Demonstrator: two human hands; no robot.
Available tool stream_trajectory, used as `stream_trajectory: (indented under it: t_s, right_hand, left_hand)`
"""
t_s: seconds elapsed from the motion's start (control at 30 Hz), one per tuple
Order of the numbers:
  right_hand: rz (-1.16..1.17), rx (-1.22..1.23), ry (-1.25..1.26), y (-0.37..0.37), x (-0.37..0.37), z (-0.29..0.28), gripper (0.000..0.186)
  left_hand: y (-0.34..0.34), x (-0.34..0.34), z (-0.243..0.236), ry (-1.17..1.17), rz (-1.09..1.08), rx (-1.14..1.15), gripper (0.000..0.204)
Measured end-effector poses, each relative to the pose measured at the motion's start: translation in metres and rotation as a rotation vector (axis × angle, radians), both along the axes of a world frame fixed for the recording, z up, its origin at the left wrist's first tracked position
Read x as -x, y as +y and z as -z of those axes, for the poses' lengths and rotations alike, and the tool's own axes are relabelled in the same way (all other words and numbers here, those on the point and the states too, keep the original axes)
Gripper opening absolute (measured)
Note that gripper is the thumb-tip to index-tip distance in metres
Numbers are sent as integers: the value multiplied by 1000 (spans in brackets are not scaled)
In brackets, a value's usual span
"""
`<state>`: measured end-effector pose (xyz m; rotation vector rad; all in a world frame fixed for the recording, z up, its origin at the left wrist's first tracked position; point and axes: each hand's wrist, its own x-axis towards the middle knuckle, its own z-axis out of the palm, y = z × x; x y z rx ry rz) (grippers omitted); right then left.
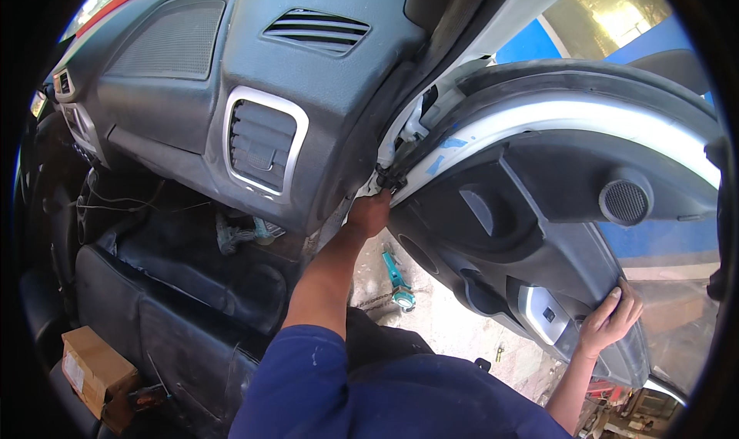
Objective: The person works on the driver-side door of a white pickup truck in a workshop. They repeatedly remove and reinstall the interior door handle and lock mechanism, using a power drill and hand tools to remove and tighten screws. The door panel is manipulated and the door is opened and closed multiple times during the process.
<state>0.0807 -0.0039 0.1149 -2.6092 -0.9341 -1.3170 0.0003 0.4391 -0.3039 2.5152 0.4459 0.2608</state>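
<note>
A brown box [96, 366] sits at the far lower left, next to the black seat [173, 323]. Above the seat, the dash [165, 112] runs rightward to a silver-rimmed vent [263, 148] at its near end. In the footwell under the dash lies a greyish object [245, 232], too dim to make out.

Right of the vent, the left hand [369, 212] reaches up into the narrow gap between dash and door, just below a dark connector [391, 179]. Its fingertips are hidden, so I cannot tell whether it pinches anything or only touches. On the ground beyond that forearm lies a teal tool [395, 277], well below the hand and apart from it.

The door [462, 231] stands open and fills the right side. Its long axis slants from the hinge end, up and left, to the free end, down and right. The left hand is the nearer one to the hinge end; the door spreads away to its right. The right hand [612, 316] is at the free end, fingers bent over the door's edge in a hold, just right of the switch panel [543, 314]. The two hands are well apart, with most of the door's length between them.
</note>
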Motion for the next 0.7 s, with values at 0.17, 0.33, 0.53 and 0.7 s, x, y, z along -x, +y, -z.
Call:
stream_trajectory:
  t_s: [0.17,0.33,0.53,0.7]
  right_hand:
    - [-20,-13,7,5,2,-1,22]
    - [-2,-12,5,4,2,0,21]
    - [4,5,-27,-1,1,3,22]
    - [6,18,-25,-5,-3,2,23]
  left_hand:
    - [4,7,3,-9,-127,-1,15]
    - [-3,25,2,-282,-574,296,24]
    - [-30,-2,-57,-546,-582,377,25]
    - [-20,-27,-45,-445,-618,277,33]
